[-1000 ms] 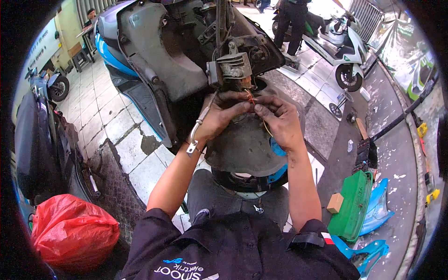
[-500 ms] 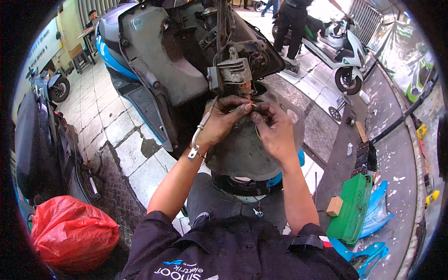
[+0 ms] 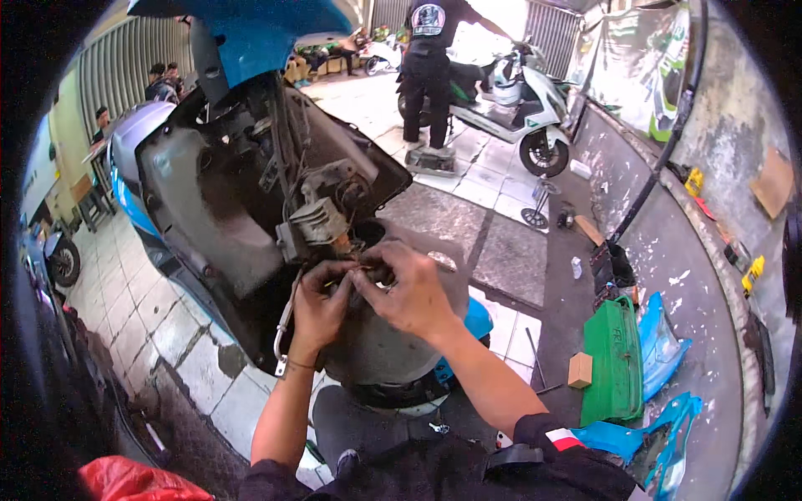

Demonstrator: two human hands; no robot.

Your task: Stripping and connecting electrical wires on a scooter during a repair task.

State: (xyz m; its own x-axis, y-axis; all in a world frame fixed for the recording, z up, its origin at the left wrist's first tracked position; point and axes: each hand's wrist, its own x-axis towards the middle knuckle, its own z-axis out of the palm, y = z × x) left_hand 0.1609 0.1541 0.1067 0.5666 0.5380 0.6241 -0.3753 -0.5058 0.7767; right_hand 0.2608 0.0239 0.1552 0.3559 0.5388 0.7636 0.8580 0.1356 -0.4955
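My left hand [image 3: 319, 311] and my right hand [image 3: 409, 294] meet fingertip to fingertip, both closed in a pinch on a thin orange wire [image 3: 361, 266]. The wire's ends are hidden by the fingers. Just beyond my hands is a dirty finned metal unit [image 3: 319, 224] with wires coming out of its lower end, on the opened front of a scooter [image 3: 196, 213]. A dark grey plastic fender [image 3: 368, 355] lies below my hands. Close to my left wrist runs a silver metal tube [image 3: 281, 338] with a flat bracket at its end.
On the right floor are a green toolbox [image 3: 614, 359], a small cardboard box [image 3: 579, 370] and blue body panels [image 3: 660, 346]. A red plastic bag [image 3: 138, 483] sits at lower left. Farther off, a person [image 3: 430, 75] stands beside a white scooter [image 3: 510, 108].
The view has swung right and up, so the scooter and my hands appear farther left and lower. Both hands stay pinched together at the wire; my right forearm now slants more.
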